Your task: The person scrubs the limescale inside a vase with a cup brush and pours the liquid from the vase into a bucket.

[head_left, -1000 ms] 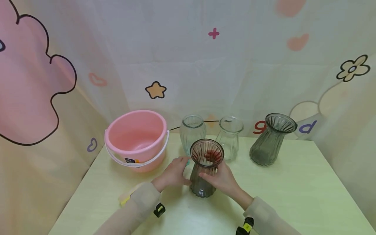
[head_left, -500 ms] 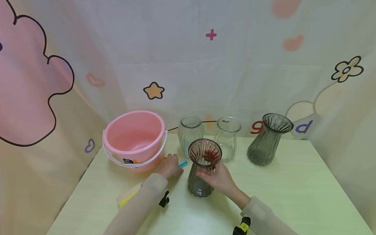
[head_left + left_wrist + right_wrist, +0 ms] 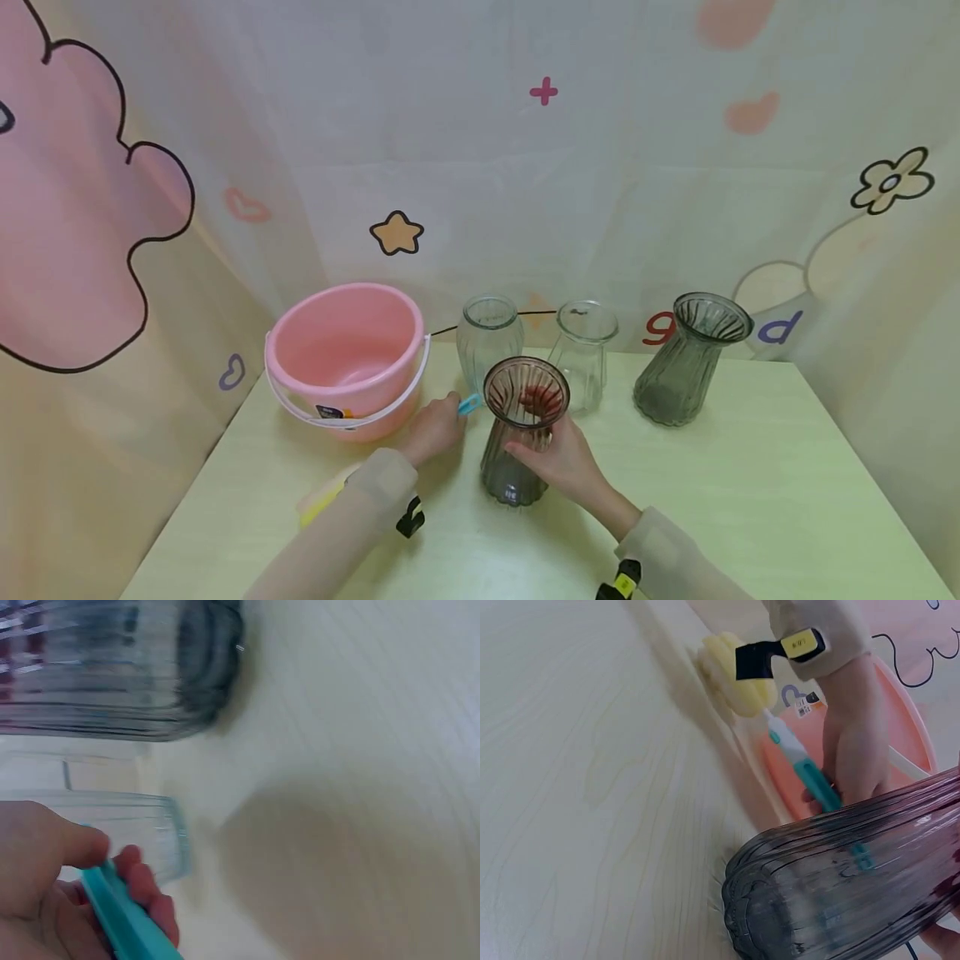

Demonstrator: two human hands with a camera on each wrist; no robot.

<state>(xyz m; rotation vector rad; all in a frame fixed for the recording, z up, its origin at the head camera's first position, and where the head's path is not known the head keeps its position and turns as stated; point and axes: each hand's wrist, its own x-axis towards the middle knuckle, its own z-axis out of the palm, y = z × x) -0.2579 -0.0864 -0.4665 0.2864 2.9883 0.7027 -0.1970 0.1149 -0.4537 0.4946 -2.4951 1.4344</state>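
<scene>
Head view showed me the right hand [image 3: 562, 462] curled round the ribbed smoky vase [image 3: 521, 433], which stood upright near the table's [image 3: 750, 500] middle. The left hand [image 3: 435, 429] gripped the teal handle of a sponge brush [image 3: 799, 757], its yellow sponge head resting on the table. Behind stood a pink bucket [image 3: 345, 354], two clear vases [image 3: 491, 337] [image 3: 583, 350] and a grey flared vase [image 3: 686, 362], crowding the back edge.
</scene>
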